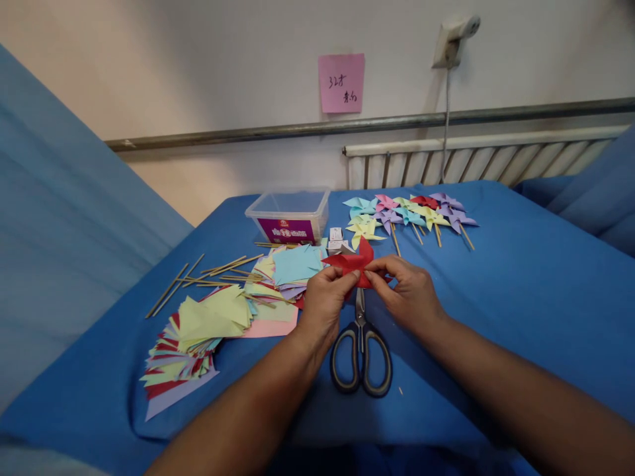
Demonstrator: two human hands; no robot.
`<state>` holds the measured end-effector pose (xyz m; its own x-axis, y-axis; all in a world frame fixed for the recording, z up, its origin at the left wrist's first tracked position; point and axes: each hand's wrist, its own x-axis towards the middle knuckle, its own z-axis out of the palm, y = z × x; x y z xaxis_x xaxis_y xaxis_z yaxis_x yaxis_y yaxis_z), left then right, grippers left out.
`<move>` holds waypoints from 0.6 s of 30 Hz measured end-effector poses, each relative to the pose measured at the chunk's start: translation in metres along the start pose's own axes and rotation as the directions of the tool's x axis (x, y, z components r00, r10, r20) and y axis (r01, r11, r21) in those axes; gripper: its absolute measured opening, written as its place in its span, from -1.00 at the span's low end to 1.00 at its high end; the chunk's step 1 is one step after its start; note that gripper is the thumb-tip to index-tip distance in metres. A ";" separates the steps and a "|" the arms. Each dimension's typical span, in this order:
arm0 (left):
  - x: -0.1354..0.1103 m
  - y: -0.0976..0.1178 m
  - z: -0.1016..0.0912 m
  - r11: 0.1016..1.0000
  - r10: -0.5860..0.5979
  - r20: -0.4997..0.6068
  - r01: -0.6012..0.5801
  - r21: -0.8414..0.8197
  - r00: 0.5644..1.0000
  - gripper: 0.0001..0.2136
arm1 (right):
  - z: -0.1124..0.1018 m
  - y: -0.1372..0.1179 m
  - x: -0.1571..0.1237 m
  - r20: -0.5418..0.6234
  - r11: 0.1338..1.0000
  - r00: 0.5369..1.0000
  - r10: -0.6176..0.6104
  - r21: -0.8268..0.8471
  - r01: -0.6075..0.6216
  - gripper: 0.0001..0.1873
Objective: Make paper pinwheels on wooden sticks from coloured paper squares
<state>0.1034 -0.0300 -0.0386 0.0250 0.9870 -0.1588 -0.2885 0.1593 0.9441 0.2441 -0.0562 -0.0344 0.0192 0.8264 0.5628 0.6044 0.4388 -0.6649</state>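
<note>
Presently, the left hand (325,294) and right hand (407,287) are pinching a red paper pinwheel (366,254), seemingly part-made, near the scissors (360,320); several finished-looking pinwheels (409,215) are lying farther back on the bench (501,284), while paper sheets (215,314) and loose sticks (228,267) are remaining leftward.

Looks like a plain red paper pinwheel (366,252), with folded, pointed blades. Sends one blade upward and another out to the left, with a red tip showing beside the right hand (411,289). Sits pinched low between the fingertips of left hand (322,294) and right, partly covered, over the blue tabletop (520,277).
</note>
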 end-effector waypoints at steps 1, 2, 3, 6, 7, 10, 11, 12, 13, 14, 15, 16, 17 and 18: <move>0.000 0.000 0.000 1.000 0.005 -0.005 -0.005 0.010 1.000 -0.80 | 0.000 0.000 0.000 -0.001 1.000 1.000 -0.003 -0.002 0.003 -0.87; -0.001 0.000 0.001 1.000 0.009 -0.010 -0.009 0.019 1.000 -0.80 | 0.000 -0.001 0.000 -0.001 1.000 1.000 -0.003 -0.004 0.003 -0.87; -0.001 0.001 0.001 1.000 0.011 -0.015 -0.011 0.028 1.000 -0.79 | 0.000 -0.001 0.000 0.001 1.000 1.000 0.000 -0.006 0.000 -0.87; -0.003 0.002 0.001 0.999 0.005 -0.012 -0.005 0.039 1.000 -0.77 | 0.001 0.000 0.000 0.000 1.000 1.000 0.025 -0.001 -0.025 -0.87; -0.003 0.003 0.001 0.999 -0.001 -0.005 0.001 0.042 1.000 -0.76 | 0.001 0.001 0.000 -0.002 0.999 0.999 0.034 0.007 -0.034 -0.87; -0.004 0.005 0.001 0.998 -0.023 0.013 0.022 0.052 1.000 -0.75 | 0.000 0.002 0.000 -0.017 0.997 0.998 0.065 0.044 -0.064 -0.88; -0.004 0.006 0.002 0.998 -0.029 0.016 0.028 0.054 0.999 -0.75 | 0.000 0.003 0.000 -0.020 0.995 0.997 0.077 0.061 -0.076 -0.89; -0.005 0.007 0.002 0.998 -0.031 0.017 0.030 0.054 0.999 -0.76 | 0.001 0.003 0.000 -0.021 0.993 0.996 0.088 0.077 -0.086 -0.89; -0.005 0.008 0.002 0.998 -0.029 0.015 0.028 0.053 0.999 -0.76 | 0.001 0.004 0.000 -0.021 0.991 0.995 0.097 0.094 -0.095 -0.89; -0.006 0.009 0.002 0.998 -0.026 0.014 0.026 0.051 1.000 -0.77 | 0.001 0.005 0.000 -0.021 0.989 0.994 0.104 0.108 -0.101 -0.89; -0.007 0.010 0.002 0.999 -0.024 0.013 0.024 0.048 1.000 -0.77 | 0.001 0.005 0.000 -0.022 0.987 0.994 0.108 0.119 -0.105 -0.90; -0.007 0.010 0.003 0.999 -0.023 0.013 0.023 0.047 1.000 -0.77 | 0.001 0.005 0.000 -0.023 0.986 0.994 0.109 0.126 -0.105 -0.90; -0.008 0.011 0.003 0.999 -0.023 0.016 0.022 0.046 1.000 -0.77 | 0.002 0.005 0.000 -0.024 0.986 0.994 0.109 0.130 -0.105 -0.90; -0.008 0.011 0.002 0.999 -0.024 0.020 0.023 0.045 1.000 -0.77 | 0.002 0.005 0.000 -0.025 0.986 0.994 0.108 0.133 -0.104 -0.90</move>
<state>0.1023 -0.0362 -0.0262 0.0509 0.9832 -0.1755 -0.2447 0.1827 0.9522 0.2460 -0.0533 -0.0389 0.1044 0.8596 0.5001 0.4880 0.3939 -0.7789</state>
